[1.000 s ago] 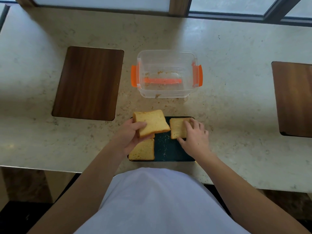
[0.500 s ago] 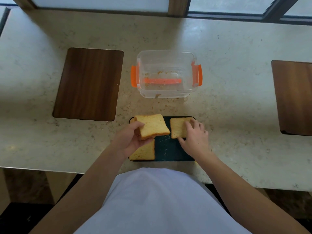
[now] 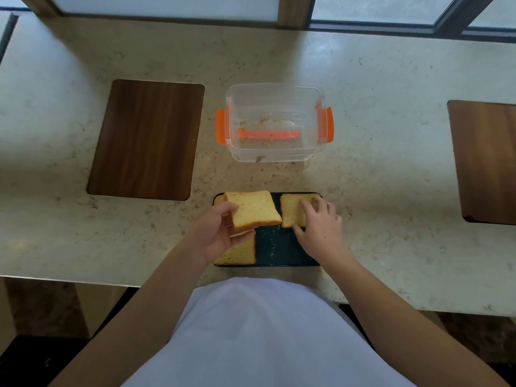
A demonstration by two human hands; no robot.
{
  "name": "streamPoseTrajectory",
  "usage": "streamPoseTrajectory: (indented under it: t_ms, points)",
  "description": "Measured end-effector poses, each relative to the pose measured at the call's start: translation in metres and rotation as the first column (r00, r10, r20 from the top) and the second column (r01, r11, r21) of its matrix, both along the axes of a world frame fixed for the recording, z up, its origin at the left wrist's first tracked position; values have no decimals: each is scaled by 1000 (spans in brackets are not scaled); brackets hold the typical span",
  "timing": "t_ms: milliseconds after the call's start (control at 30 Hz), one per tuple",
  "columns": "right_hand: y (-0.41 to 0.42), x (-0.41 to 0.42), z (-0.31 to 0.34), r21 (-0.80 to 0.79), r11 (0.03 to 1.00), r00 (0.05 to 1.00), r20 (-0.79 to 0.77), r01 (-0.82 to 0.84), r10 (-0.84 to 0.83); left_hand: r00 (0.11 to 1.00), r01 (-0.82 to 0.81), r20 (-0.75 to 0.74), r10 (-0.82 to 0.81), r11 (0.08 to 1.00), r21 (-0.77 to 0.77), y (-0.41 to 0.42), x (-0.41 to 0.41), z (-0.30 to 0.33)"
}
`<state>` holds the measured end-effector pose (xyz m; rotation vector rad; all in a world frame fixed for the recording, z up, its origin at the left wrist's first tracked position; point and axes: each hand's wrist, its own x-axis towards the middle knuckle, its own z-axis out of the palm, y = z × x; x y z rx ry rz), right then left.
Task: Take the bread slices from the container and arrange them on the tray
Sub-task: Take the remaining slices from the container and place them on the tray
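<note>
Left hand [image 3: 220, 233] reaches in from the lower left, thumb on top and fingers beneath, gripping 1 square golden bread slice [image 3: 252, 209] tilted above the dark rectangular tray [image 3: 275, 247]. Right hand [image 3: 321, 227] lies flat, fingers spread on a 2nd slice [image 3: 291, 209] at the tray's far right corner. Speckled beige stone counter [image 3: 377, 177] runs under a window, with 2 dark wooden boards [image 3: 146, 139]. Beyond the tray stands the clear plastic container with orange clips [image 3: 275, 122], holding only crumbs. A 3rd slice [image 3: 240, 252] lies on the tray below the left hand.
</note>
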<state>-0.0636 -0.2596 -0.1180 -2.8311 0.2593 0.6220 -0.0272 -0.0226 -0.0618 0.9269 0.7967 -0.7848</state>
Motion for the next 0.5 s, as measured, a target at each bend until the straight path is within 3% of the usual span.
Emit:
streamPoseTrajectory:
  t_ms: [333,433,500]
  points:
    - [0,1,6,37,999,1000,-8,27,-27,1000,15,15,-16,999,35,-1,-2,4]
    - [3,0,14,207,968,981,101,144,-167,999,26,26,-27,999,36,-2,-3,3]
    - [3,0,21,446,847,941,30,290,-338,997,62,45,-65,997,51,-2,-5,2]
